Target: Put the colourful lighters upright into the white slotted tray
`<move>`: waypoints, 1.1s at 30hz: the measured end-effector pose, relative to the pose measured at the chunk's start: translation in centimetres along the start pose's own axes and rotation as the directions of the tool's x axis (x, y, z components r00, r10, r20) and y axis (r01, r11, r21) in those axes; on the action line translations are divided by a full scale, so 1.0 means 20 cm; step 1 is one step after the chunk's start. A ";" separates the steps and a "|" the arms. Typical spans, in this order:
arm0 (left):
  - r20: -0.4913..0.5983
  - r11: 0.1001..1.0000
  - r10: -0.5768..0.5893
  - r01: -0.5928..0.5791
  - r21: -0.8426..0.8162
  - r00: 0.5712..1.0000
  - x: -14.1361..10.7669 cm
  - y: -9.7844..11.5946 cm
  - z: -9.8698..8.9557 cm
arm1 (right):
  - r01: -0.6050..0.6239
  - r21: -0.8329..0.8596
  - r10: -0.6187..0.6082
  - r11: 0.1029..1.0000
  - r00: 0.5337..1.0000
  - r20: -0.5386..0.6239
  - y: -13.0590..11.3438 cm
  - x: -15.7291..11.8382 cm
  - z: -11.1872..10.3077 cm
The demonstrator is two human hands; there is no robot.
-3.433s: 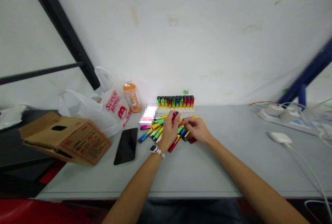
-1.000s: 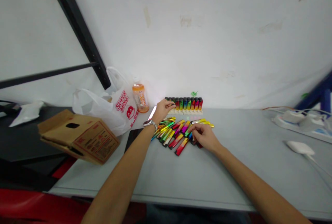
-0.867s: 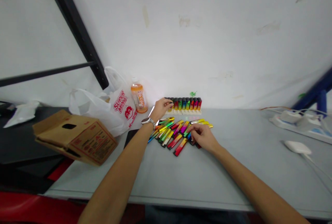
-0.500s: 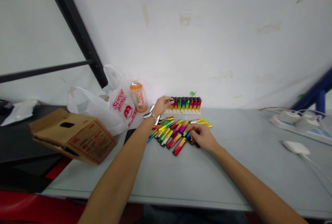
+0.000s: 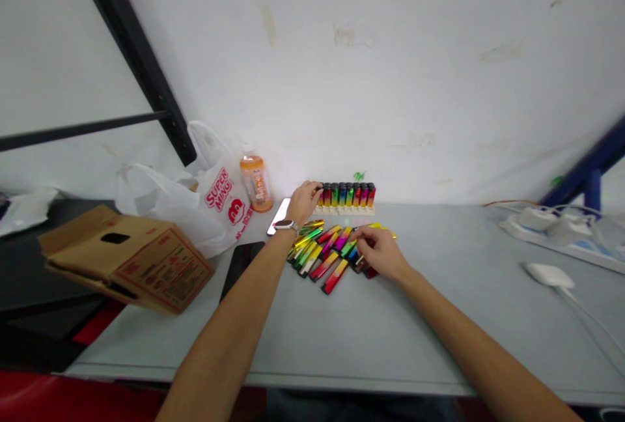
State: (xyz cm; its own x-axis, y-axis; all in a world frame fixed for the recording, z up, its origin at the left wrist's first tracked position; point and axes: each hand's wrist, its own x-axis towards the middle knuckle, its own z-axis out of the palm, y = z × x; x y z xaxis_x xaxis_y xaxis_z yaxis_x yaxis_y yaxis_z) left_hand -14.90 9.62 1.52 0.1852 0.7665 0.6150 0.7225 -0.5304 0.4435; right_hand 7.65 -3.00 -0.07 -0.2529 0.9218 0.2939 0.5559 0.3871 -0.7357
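Observation:
Several colourful lighters (image 5: 349, 195) stand upright in a row in a pale rack (image 5: 359, 211) against the wall. My left hand (image 5: 305, 202) is at the rack's left end, fingers pinched around the top of a lighter there, mostly hidden by the fingers. In front of the rack lies a loose pile of shiny lighters (image 5: 324, 267) in red, yellow, green and pink. My right hand (image 5: 379, 251) is over the pile's right side, fingers curled together at the lighters; whatever is between its fingertips is hidden.
To the left are an open cardboard box (image 5: 161, 266), a white plastic bag (image 5: 195, 213), an orange bottle (image 5: 256, 181), a white-screened phone (image 5: 278, 215) and a dark phone (image 5: 240, 266). A power strip (image 5: 566, 239) and white charger (image 5: 549, 275) sit at the right.
My left hand has shifted slightly at the rack's left end, and more of the two phones shows. My right hand stays at the pile. The whole view has moved a little.

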 end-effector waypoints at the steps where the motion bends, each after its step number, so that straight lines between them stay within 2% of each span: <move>1: 0.002 0.999 0.023 -0.023 0.036 1.000 -0.01 0.00 0.00 | 0.035 -0.118 -0.035 0.992 0.999 0.002 -0.01 0.02 -0.02; 3: -0.010 0.992 0.051 -0.050 0.112 0.999 -0.02 0.01 0.01 | 0.111 -0.323 -0.095 0.940 0.993 0.064 -0.03 0.07 -0.06; 5: -0.025 0.981 0.064 -0.058 0.188 0.998 -0.02 0.04 0.00 | 0.213 -0.460 -0.142 0.862 0.973 0.184 -0.06 0.13 -0.09; 9: 0.009 0.961 0.065 -0.065 0.269 0.998 -0.03 0.10 -0.02 | 0.432 -0.561 -0.169 0.706 0.872 0.459 -0.12 0.27 -0.12; 11: -0.022 0.963 0.050 -0.042 0.266 0.999 -0.05 0.15 -0.03 | 0.504 -0.572 -0.149 0.647 0.819 0.554 -0.16 0.33 -0.12; 14: -0.121 0.985 0.017 0.004 0.171 0.993 -0.10 0.23 -0.04 | 0.555 -0.583 -0.117 0.593 0.776 0.620 -0.21 0.38 -0.11; 19: -0.230 0.993 -0.086 0.066 -0.093 0.969 -0.24 0.34 -0.04 | 0.570 -0.592 -0.094 0.569 0.761 0.642 -0.23 0.41 -0.07; 22: -0.231 0.976 -0.153 0.110 -0.189 0.961 -0.31 0.36 -0.04 | 0.558 -0.591 -0.070 0.583 0.759 0.647 -0.20 0.40 -0.08; 24: -0.219 0.967 -0.178 0.129 -0.220 0.959 -0.35 0.36 -0.04 | 0.550 -0.563 -0.108 0.617 0.767 0.632 -0.18 0.39 -0.10; 27: -0.205 0.960 -0.180 0.126 -0.251 0.962 -0.37 0.36 -0.04 | 0.498 -0.452 -0.231 0.740 0.820 0.524 -0.12 0.35 -0.13; 29: -0.206 0.957 -0.174 0.117 -0.265 0.963 -0.38 0.37 -0.04 | 0.377 -0.269 -0.271 0.886 0.894 0.358 -0.10 0.29 -0.12; 31: -0.211 0.956 -0.161 0.099 -0.277 0.964 -0.39 0.40 -0.04 | 0.195 0.034 -0.198 0.980 0.966 0.167 -0.09 0.22 -0.10; 32: -0.213 0.955 -0.152 0.088 -0.284 0.965 -0.39 0.42 -0.04 | 0.105 0.209 -0.129 0.972 0.986 0.102 -0.10 0.17 -0.08; 33: -0.213 0.954 -0.144 0.078 -0.291 0.966 -0.39 0.44 -0.04 | 0.013 0.375 -0.047 0.927 0.996 0.081 -0.11 0.13 -0.06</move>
State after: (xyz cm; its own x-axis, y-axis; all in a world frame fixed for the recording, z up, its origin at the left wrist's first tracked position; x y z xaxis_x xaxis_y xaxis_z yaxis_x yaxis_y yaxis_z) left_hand -10.57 -1.37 1.13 -0.0668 0.7403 0.6690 0.5100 -0.5510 0.6606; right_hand 6.68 -1.35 3.01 -0.3422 0.8976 0.2777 0.2147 0.3625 -0.9069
